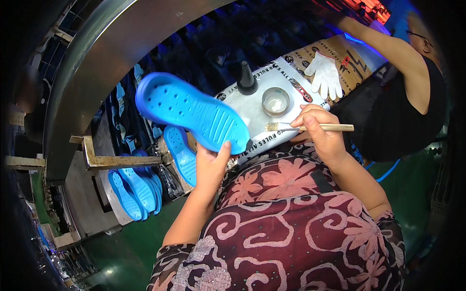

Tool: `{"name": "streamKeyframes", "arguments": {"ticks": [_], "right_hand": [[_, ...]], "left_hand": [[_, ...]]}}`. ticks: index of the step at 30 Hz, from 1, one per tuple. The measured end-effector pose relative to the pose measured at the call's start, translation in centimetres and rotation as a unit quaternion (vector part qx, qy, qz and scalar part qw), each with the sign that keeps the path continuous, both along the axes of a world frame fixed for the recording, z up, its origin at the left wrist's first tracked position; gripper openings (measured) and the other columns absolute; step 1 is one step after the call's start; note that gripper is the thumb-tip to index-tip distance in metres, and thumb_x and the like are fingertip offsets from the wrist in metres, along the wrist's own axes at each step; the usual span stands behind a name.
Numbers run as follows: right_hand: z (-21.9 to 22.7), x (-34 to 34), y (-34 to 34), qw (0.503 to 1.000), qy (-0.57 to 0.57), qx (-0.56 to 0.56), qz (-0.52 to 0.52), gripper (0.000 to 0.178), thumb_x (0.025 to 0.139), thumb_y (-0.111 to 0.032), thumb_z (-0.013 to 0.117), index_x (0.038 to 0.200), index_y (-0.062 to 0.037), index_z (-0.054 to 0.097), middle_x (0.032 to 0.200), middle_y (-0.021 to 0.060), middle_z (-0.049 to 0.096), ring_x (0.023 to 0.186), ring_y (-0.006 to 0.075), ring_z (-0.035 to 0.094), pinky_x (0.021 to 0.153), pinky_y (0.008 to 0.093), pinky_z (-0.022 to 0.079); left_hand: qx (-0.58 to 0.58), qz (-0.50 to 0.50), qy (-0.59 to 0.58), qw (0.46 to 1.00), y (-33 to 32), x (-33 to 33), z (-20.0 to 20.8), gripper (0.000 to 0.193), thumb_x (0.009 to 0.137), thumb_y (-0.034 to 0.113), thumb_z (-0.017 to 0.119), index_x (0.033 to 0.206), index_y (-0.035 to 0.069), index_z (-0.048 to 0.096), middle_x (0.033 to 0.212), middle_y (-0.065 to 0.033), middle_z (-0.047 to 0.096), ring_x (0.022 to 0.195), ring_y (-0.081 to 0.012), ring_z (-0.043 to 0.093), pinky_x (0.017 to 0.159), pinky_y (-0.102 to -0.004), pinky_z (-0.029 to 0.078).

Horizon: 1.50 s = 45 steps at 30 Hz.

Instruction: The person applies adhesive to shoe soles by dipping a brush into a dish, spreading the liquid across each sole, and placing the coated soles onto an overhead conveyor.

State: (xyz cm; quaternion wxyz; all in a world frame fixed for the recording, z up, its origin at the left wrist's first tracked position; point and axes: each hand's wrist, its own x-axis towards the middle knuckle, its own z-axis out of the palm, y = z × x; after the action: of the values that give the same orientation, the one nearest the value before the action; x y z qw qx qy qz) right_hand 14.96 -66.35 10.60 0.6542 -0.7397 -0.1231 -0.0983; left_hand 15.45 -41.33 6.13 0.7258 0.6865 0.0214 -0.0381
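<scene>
My left hand (212, 167) grips a blue shoe sole (194, 111) by its narrower end; the sole is raised and tilted, its holed and ribbed face showing. In my right hand (323, 133) is a flat brush (335, 127) with a pale wooden handle, its bristles pointing left toward the sole. Just beyond the bristles a clear round glass (275, 103) with some whitish content stands on the white-covered table (233, 97). Behind it is a dark cone-shaped bottle (247, 80). A second blue sole (180, 150) lies below the held one, partly hidden by it.
A red utility knife (301, 90) and a white glove (324, 75) lie on the table and cardboard (357, 60). More blue soles (136, 186) are stacked at the left, near a metal frame (73, 92). At the right, another person (407, 102) reaches across toward the back.
</scene>
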Motion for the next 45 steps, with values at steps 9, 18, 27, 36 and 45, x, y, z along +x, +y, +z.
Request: {"name": "streamKeyframes", "arguments": {"ticks": [9, 18, 27, 36, 45], "right_hand": [[1.4, 0.4, 1.6, 0.972, -0.158, -0.175, 0.015, 0.018, 0.086, -0.018, 0.059, 0.074, -0.0075, 0.067, 0.064, 0.0026, 0.057, 0.065, 0.0198, 0.054, 0.088, 0.0381, 0.038], [0.6, 0.8, 2.3, 0.952, -0.199, -0.232, 0.000, 0.014, 0.079, -0.016, 0.065, 0.068, -0.0072, 0.063, 0.062, 0.0031, 0.055, 0.061, 0.0203, 0.053, 0.083, 0.0362, 0.039], [1.1, 0.8, 1.9, 0.960, -0.191, -0.204, 0.009, 0.017, 0.079, -0.016, 0.065, 0.065, -0.0072, 0.062, 0.059, 0.0040, 0.052, 0.060, 0.0218, 0.052, 0.082, 0.0367, 0.040], [1.2, 0.9, 1.4, 0.949, -0.216, -0.228, -0.013, 0.018, 0.078, -0.020, 0.067, 0.066, -0.0077, 0.063, 0.058, 0.0029, 0.051, 0.059, 0.0203, 0.051, 0.082, 0.0360, 0.040], [0.7, 0.7, 1.3, 0.959, -0.186, -0.213, 0.027, 0.016, 0.080, -0.015, 0.064, 0.066, -0.0075, 0.063, 0.060, 0.0034, 0.054, 0.061, 0.0207, 0.053, 0.083, 0.0355, 0.040]], "left_hand": [[0.091, 0.041, -0.145, 0.984, -2.3, 0.3, 1.6, 0.036, 0.080, 0.009, 0.063, 0.109, -0.005, 0.047, 0.096, -0.0134, 0.062, 0.087, -0.0191, 0.060, 0.080, -0.0313, 0.047], [0.114, 0.039, -0.247, 0.961, -2.5, 0.4, 1.6, 0.024, 0.074, -0.001, 0.062, 0.096, -0.005, 0.055, 0.087, -0.0118, 0.063, 0.076, -0.0181, 0.061, 0.072, -0.0302, 0.048], [0.126, 0.019, -0.246, 0.961, -3.1, 0.2, 2.0, 0.023, 0.073, -0.004, 0.060, 0.095, -0.005, 0.057, 0.085, -0.0105, 0.062, 0.076, -0.0159, 0.058, 0.070, -0.0285, 0.047], [0.115, 0.038, -0.268, 0.956, -3.3, 0.3, 1.6, 0.022, 0.072, -0.005, 0.060, 0.094, -0.005, 0.057, 0.080, -0.0097, 0.061, 0.071, -0.0154, 0.058, 0.067, -0.0281, 0.047], [0.045, 0.042, -0.252, 0.966, -3.7, 0.5, 1.6, 0.023, 0.073, -0.006, 0.059, 0.096, -0.006, 0.055, 0.086, -0.0097, 0.060, 0.075, -0.0163, 0.058, 0.070, -0.0271, 0.046]]}}
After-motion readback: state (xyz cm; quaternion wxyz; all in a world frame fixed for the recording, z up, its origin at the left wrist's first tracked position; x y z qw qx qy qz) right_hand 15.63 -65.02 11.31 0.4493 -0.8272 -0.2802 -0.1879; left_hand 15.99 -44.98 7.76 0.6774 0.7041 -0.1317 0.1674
